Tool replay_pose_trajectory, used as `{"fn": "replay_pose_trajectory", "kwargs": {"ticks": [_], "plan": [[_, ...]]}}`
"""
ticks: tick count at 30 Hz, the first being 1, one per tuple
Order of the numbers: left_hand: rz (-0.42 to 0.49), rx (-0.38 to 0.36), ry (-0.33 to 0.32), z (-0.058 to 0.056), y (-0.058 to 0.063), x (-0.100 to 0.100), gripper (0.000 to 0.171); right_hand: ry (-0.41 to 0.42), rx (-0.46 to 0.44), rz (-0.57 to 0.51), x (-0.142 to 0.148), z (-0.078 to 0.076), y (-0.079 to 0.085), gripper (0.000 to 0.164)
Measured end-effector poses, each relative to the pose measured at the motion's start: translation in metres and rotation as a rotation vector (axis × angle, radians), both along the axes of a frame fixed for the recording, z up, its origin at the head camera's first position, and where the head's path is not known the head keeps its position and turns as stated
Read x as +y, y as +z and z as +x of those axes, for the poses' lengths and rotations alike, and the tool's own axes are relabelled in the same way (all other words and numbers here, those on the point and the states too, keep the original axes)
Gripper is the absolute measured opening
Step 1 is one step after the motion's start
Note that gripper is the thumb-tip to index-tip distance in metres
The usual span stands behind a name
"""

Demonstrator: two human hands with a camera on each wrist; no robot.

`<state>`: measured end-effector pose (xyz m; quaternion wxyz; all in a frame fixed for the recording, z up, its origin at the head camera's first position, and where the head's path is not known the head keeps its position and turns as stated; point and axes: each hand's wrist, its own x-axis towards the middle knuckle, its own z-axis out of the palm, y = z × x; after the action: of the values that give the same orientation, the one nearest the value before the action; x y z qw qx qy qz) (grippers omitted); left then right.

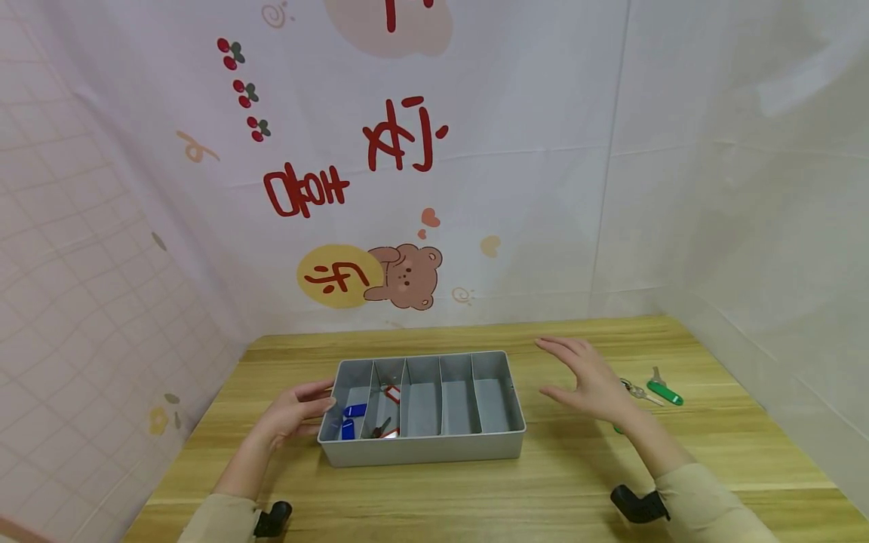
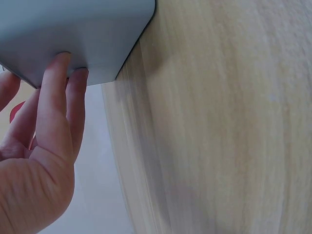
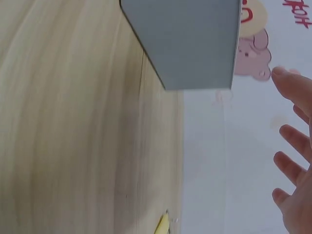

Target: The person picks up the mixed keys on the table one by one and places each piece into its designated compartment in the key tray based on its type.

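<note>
A grey divided tray (image 1: 421,450) stands on the table, long side toward me. Two blue key tags (image 1: 355,410) lie in its leftmost compartment; red tags (image 1: 391,394) and a dark key (image 1: 382,427) lie in the second. Against the tray's left end wall (image 2: 92,34) my left hand (image 1: 293,413) rests its fairly straight fingertips. My right hand (image 1: 587,381) is held off the tray's right end, apart from it, fingers spread and holding nothing. Beyond that hand lie a green key tag (image 1: 664,392) and a key (image 1: 641,393); another bit of green is mostly hidden by the wrist.
The wooden table (image 1: 421,509) is bounded by a white printed cloth (image 1: 529,188) at the back and sides. A small yellow object (image 3: 163,224) shows at the lower edge of the right wrist view. Each wrist carries a black mount (image 1: 638,505).
</note>
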<state>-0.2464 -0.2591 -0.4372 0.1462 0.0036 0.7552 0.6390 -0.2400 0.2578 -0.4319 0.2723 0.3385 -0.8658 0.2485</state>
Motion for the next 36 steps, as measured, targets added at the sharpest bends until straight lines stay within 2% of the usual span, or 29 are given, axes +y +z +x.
{"fn": "replay_pose_trajectory", "kwargs": {"ticks": [8, 17, 22, 29, 36], "plan": [[0.001, -0.003, 0.003, 0.0, 0.001, 0.001, 0.067, -0.016, -0.079, -0.009, 0.026, 0.003, -0.006, 0.077], [0.002, 0.0, 0.013, 0.0, 0.0, 0.001, 0.066, -0.053, -0.211, -0.028, 0.053, 0.013, -0.009, 0.071], [0.007, 0.0, 0.005, -0.001, 0.001, 0.001, 0.066, -0.073, -0.228, -0.042, 0.066, 0.014, -0.014, 0.071], [0.003, 0.001, 0.004, 0.0, 0.001, 0.0, 0.067, -0.072, -0.306, -0.07, 0.08, 0.015, -0.019, 0.067], [0.0, 0.004, -0.001, 0.0, 0.002, 0.0, 0.066, -0.13, -0.324, -0.073, 0.09, 0.017, -0.027, 0.058]]}}
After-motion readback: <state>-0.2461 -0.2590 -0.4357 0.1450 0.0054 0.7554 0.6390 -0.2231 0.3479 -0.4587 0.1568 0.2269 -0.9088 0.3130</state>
